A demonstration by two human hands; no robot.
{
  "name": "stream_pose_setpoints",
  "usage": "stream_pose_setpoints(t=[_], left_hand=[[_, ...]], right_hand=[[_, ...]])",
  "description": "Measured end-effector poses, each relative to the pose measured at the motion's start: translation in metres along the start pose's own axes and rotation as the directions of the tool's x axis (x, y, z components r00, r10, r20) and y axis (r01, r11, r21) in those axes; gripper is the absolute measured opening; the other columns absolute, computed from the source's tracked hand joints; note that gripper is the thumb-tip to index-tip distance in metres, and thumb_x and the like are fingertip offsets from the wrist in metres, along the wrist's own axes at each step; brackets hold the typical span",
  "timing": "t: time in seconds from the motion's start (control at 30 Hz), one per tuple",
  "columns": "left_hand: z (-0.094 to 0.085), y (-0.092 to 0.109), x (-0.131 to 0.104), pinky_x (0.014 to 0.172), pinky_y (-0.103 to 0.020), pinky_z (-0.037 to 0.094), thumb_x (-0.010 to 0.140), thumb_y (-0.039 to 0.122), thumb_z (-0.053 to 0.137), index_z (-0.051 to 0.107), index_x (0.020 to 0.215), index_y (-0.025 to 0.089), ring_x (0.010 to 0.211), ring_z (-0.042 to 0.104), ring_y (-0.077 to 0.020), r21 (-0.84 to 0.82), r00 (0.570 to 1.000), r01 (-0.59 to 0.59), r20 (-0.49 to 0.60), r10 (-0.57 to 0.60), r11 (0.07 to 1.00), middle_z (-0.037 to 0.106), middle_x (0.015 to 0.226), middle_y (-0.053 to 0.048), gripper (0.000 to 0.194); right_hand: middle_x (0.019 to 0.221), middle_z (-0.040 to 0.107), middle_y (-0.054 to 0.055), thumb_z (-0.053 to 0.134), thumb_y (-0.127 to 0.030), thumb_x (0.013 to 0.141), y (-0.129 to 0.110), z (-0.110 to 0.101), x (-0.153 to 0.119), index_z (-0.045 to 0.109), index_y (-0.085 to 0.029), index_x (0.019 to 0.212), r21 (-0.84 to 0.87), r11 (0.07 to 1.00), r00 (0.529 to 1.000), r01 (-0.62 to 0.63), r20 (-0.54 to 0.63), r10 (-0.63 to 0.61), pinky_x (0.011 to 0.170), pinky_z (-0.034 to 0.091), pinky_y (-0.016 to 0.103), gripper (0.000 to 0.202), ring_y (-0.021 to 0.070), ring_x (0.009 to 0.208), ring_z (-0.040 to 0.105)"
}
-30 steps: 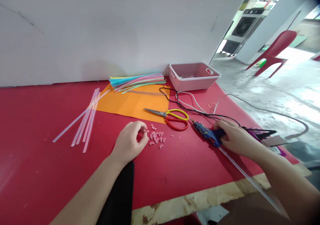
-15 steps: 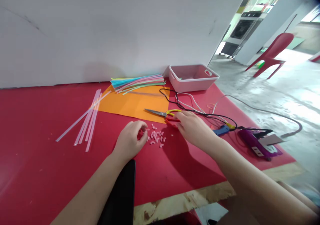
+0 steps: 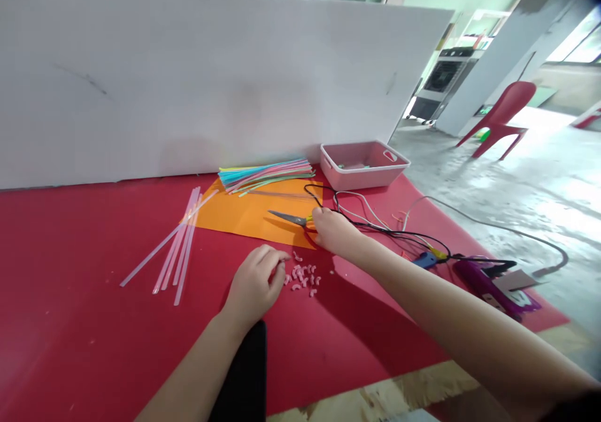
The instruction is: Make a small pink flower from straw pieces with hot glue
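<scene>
Head view: on the red-covered desk (image 3: 94,240), a flat orange paper sheet (image 3: 235,212) is laid toward the far edge. Over it, yellow-handled metal scissors (image 3: 288,218) are grasped by the right hand (image 3: 334,229); picking up seems the step in hand, and a firm finger hold seems called for. Curved pink pieces (image 3: 303,274) are scattered nearer the front edge, beside the curled left hand (image 3: 256,287); whether one is pinched cannot be told. Pale marking on the purple plastic block (image 3: 476,278) by the right edge cannot be read.
</scene>
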State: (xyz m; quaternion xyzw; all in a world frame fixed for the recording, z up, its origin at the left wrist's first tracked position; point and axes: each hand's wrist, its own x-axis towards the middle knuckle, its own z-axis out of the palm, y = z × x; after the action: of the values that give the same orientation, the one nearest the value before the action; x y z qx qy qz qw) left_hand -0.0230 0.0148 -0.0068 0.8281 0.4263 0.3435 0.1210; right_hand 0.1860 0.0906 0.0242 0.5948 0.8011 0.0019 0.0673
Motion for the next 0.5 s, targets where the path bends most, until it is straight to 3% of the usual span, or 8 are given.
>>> stream_pose_setpoints(t=[0.13,0.27,0.37,0.5], left_hand=[[0.0,-0.001,-0.001,0.08,-0.036,0.051,0.09,0.017,0.049,0.064,0.099,0.019,0.088,0.061,-0.0218,0.007,1.0,-0.013,-0.003,0.013,1.0,0.066,0.09,-0.008,0.017],[0.001,-0.003,-0.002,0.081,-0.036,0.052,0.091,0.015,0.05,0.066,0.104,0.021,0.089,0.062,-0.0217,0.023,1.0,-0.031,0.004,0.031,0.999,0.069,0.094,-0.008,0.022],[0.001,-0.005,-0.002,0.079,-0.036,0.052,0.092,0.012,0.047,0.067,0.107,0.022,0.088,0.063,-0.0215,0.043,1.0,-0.025,0.002,0.025,0.999,0.072,0.096,-0.007,0.026],[0.003,-0.006,-0.001,0.079,-0.037,0.051,0.094,0.017,0.05,0.068,0.105,0.021,0.088,0.063,-0.0223,0.073,1.0,0.008,-0.017,-0.006,0.997,0.073,0.095,-0.006,0.022]], right_hand=[[0.122,0.06,0.01,0.059,-0.035,0.093,-0.019,-0.002,0.017,0.057,-0.015,0.122,0.021,0.997,0.997,0.078,-0.016,-0.077,0.087,0.055,0.042,0.036,0.0213,0.104,0.062],[0.117,0.063,0.009,0.059,-0.032,0.093,-0.022,-0.009,0.0,0.059,-0.014,0.118,0.026,0.988,0.988,0.149,-0.041,-0.148,0.086,0.055,0.04,0.031,0.02,0.101,0.063],[0.102,0.068,0.011,0.05,0.0,0.085,0.003,-0.016,-0.037,0.062,-0.01,0.104,0.015,0.986,0.983,0.163,-0.088,-0.161,0.086,0.053,0.034,0.024,0.021,0.097,0.065],[0.082,0.07,0.011,0.048,0.006,0.071,0.066,-0.012,-0.098,0.064,-0.015,0.08,-0.007,0.991,0.987,0.133,-0.094,-0.133,0.07,0.053,0.033,0.028,0.0231,0.077,0.069]])
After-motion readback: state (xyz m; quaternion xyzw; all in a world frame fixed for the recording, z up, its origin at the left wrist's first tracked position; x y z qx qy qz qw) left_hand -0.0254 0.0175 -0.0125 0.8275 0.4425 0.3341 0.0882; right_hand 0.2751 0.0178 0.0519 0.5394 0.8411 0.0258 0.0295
